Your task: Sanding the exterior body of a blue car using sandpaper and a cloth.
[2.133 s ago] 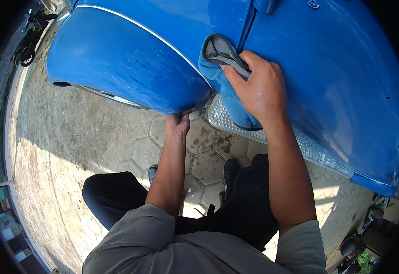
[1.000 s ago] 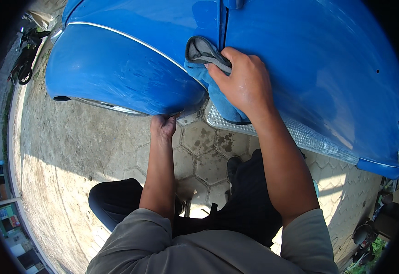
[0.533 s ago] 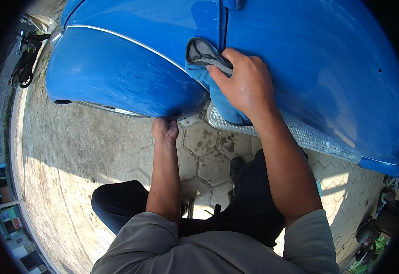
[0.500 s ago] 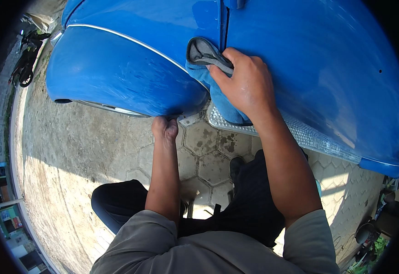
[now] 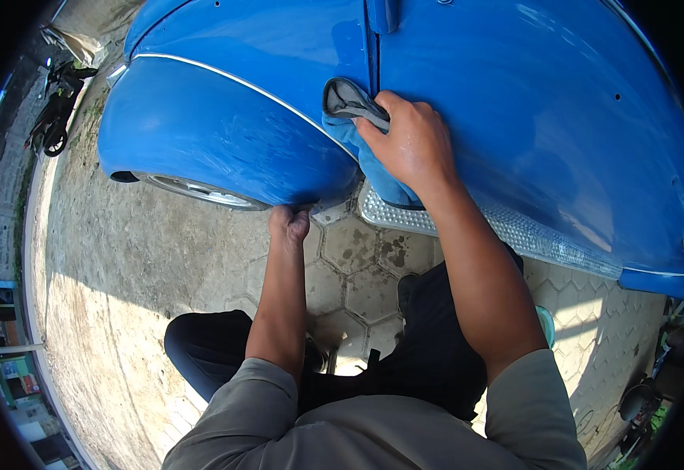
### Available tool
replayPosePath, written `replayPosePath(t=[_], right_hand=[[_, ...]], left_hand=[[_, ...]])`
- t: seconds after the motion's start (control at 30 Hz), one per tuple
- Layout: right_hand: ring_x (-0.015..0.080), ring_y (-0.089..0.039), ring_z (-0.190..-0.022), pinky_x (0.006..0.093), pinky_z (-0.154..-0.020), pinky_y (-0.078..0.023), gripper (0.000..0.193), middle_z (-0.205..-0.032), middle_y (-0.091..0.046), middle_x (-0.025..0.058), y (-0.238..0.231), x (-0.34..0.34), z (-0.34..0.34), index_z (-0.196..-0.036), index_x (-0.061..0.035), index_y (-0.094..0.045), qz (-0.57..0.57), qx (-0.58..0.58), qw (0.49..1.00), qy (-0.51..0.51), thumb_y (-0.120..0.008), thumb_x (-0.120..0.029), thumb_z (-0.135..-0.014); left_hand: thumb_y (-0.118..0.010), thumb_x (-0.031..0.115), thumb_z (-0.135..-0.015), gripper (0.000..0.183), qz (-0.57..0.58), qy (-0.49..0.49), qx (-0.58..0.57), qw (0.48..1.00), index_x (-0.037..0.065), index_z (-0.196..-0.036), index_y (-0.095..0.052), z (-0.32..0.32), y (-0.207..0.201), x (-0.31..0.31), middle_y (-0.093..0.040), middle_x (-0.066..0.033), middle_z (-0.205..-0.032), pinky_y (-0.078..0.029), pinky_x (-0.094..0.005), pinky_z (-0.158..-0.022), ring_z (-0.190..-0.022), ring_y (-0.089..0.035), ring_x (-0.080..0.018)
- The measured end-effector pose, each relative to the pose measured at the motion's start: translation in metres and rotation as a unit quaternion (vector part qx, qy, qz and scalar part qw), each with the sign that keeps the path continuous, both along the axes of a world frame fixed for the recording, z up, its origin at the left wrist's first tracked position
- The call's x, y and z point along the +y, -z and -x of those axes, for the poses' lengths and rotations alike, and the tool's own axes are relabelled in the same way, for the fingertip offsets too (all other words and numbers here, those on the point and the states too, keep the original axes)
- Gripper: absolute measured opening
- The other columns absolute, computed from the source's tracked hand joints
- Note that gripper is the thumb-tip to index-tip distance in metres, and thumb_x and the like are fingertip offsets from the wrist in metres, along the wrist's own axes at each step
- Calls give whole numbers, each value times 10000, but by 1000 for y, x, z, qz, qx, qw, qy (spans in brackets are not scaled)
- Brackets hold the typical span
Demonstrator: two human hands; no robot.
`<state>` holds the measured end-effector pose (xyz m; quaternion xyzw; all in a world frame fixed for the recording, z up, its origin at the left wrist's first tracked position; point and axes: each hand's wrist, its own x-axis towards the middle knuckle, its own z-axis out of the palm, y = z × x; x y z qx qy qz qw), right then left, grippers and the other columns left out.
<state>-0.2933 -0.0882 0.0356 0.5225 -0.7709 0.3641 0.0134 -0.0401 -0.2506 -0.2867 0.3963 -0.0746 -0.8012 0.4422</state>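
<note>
My right hand [image 5: 411, 141] is closed on a blue cloth [image 5: 385, 176] with a grey, dark-edged fold [image 5: 347, 100] at its top. The cloth lies against the blue car body [image 5: 506, 102], beside the narrow vertical seam, and hangs down over the rear of the fender toward the running board. Down at the lower edge of the rounded blue fender [image 5: 217, 129] is my left hand [image 5: 289, 223]. It touches that edge; its fingers are hidden there. Whitish smears mark the fender's paint above it.
A ribbed silvery running board [image 5: 542, 244] runs along the car's lower side. Under the fender a wheel [image 5: 201, 190] shows. Hexagonal paving [image 5: 350, 243] lies below, beside my dark-trousered legs. A parked motorcycle [image 5: 58, 110] stands far left, and a light green rim [image 5: 546, 325] shows beside my right arm.
The view has shifted slightly, showing more of the wheel and upper car body. My right hand still holds the cloth in nearly the same spot; my left hand stays at the fender's edge.
</note>
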Motion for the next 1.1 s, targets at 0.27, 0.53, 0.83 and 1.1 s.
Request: replayPosePath(t=[0.27, 0.53, 0.83, 1.1], right_hand=[[497, -877, -953, 595, -927, -706, 487, -1013, -874, 310, -2, 1, -2, -1295, 38, -873, -26, 6, 1000, 0, -914, -379, -1046], [480, -876, -915, 581, -883, -696, 478, -984, -867, 303, 0, -1, 2, -1278, 39, -870, 4, 16, 1000, -16, -932, -369, -1037], [491, -858, -884, 569, -811, -669, 445, -946, -847, 297, 0, -1, -6, -1251, 29, -862, -32, -19, 999, -24, -924, -362, -1048], [483, -874, -895, 577, -864, -702, 446, -934, -864, 274, 6, -5, -7, -1277, 24, -882, -30, 15, 999, -28, -917, -358, -1049]], left_hand=[[-496, 170, -1310, 419, 37, 32, -7, 999, -23, -1650, -650, 12, 87, -8, -738, -248, -1634, -664, -656, -1195, -1408, -757, -478], [-486, 192, -1319, 476, 7, 48, -24, 999, -51, -1708, -609, 7, 20, 2, -681, -265, -1739, -594, -672, -1295, -1491, -715, -468], [-464, 184, -1330, 438, 26, 4, -57, 998, -47, -1667, -622, 25, 47, 18, -699, -252, -1679, -620, -677, -1266, -1487, -724, -457], [-430, 108, -1308, 471, -53, 24, 41, 997, -105, -1703, -571, 30, 12, 24, -621, -323, -1757, -601, -687, -1315, -1567, -659, -524]])
